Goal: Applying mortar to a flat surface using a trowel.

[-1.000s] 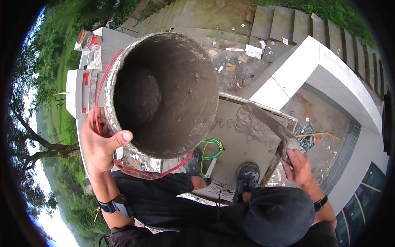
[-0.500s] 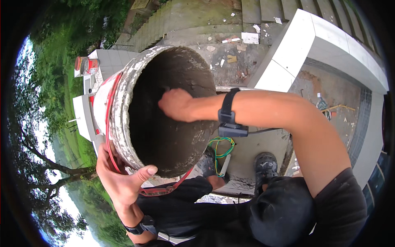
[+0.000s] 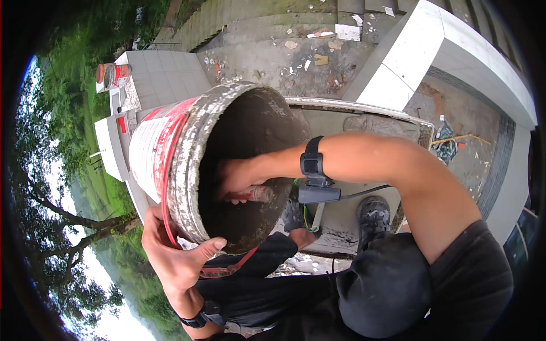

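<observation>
A large white and red plastic bucket (image 3: 149,152), crusted with grey cement along its rim, tilts on its side with its mouth facing me. My left hand (image 3: 179,256) is closed on its near lower edge, thumb along the rim and fingers by the red carrying handle. Deep inside the mouth, my right hand (image 3: 236,179) grips a tool with a short, stained reddish handle (image 3: 261,194). The tool's other end is hidden in the dark interior. Grey residue coats the inner wall.
Below are my dark shoe (image 3: 374,213) and a framed platform edge (image 3: 364,105). A white tiled wall (image 3: 406,54) stands at the right. Steps (image 3: 284,25) and scattered debris lie beyond. Another red and white bucket (image 3: 116,75) sits at the far left. Trees fill the left side.
My right hand has moved lower within the bucket and turned, so the tool's handle end now shows. The bucket has shifted slightly right and down in view, with my left hand still on it.
</observation>
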The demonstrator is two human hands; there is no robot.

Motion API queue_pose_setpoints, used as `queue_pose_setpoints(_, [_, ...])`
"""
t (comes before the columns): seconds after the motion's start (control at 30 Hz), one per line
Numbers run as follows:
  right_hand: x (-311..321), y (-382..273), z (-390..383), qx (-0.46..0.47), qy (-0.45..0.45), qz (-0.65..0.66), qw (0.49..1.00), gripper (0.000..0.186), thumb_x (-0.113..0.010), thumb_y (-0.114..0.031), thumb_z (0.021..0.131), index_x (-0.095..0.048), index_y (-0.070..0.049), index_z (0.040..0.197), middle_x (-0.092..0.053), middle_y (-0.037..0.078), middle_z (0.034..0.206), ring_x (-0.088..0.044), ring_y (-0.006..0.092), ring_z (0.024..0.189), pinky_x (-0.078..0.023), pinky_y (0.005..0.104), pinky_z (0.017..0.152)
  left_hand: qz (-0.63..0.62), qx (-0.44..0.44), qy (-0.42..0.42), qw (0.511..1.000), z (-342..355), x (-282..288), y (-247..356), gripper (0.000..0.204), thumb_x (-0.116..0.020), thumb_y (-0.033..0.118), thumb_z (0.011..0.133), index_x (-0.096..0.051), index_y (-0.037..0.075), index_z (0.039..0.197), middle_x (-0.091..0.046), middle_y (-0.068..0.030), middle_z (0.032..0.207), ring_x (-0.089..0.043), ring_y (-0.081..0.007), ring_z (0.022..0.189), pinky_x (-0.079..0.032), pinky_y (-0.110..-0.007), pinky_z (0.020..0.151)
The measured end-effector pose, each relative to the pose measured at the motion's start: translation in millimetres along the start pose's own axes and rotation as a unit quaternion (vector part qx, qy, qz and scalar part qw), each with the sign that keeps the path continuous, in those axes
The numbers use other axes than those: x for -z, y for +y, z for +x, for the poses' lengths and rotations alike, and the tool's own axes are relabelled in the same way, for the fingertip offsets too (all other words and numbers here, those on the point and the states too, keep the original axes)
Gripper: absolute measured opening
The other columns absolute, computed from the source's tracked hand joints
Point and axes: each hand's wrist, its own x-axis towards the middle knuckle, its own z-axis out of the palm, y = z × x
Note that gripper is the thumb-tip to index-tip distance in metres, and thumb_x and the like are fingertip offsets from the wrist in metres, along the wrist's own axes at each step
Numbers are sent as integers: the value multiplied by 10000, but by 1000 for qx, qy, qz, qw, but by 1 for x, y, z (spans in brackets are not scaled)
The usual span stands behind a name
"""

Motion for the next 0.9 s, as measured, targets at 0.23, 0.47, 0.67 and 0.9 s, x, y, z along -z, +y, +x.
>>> queue_pose_setpoints(0.23, [30,-12,-34,37,-65,27,997,312,-758,-284,970,-741,27,955,-717,88,791,-676,142,622,-558,292,562,-104,17,41,994,-3,23,-25,920,-1104,221,535,-568,-45,1234,-644,-45,1074,-597,-135,972,-501,-282,887])
queue_pose_setpoints(0.47, [64,-45,-158,26,-44,-60,997,330,-727,-323,1025,-734,3,971,-705,45,740,-659,104,593,-531,282,525,-153,9,41,987,2,36,-33,896,-1102,213,537,-579,-43,1218,-645,-46,1067,-614,-146,976,-508,-285,894])
queue_pose_setpoints(0.67, [52,-35,-320,-19,120,-59,991,405,-796,-220,985,-721,55,1273,-699,51,697,-660,89,555,-525,254,488,-204,24,36,978,15,36,-36,831,-1100,232,530,-607,-7,1154,-695,-57,1051,-658,-154,985,-529,-296,916])
queue_pose_setpoints(0.9, [-2,31,-439,-79,365,-62,926,458,-865,-109,873,-705,88,1255,-634,41,689,-587,104,568,-470,294,510,-238,6,50,970,18,41,-41,954,-1082,242,564,-587,-67,1319,-721,-115,1228,-689,-213,1134,-522,-341,1041])
